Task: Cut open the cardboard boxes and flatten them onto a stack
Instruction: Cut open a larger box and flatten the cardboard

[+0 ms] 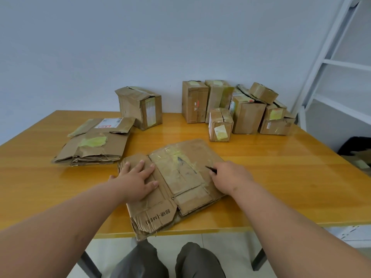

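- Centrally, desk [261,157] carries a flattened box [180,177] at its near edge, one corner overhanging.
- Flattened stack [94,149] lies to the left; uncut boxes [236,109] stand at the far side.
- Left hand [138,179] presses flat, fingers spread, on the flattened box.
- Right hand [230,177] is curled round a dark blade [210,169] whose tip rests on it.

Plain storeroom or packing room, bare pale blue-grey painted wall [140,37], glossy yellow-orange wooden table [281,173], taped brown cardboard parcels [236,109] crowding its far right corner, white metal shelving rack [337,65] beside the right edge, pale tiled floor [236,255]
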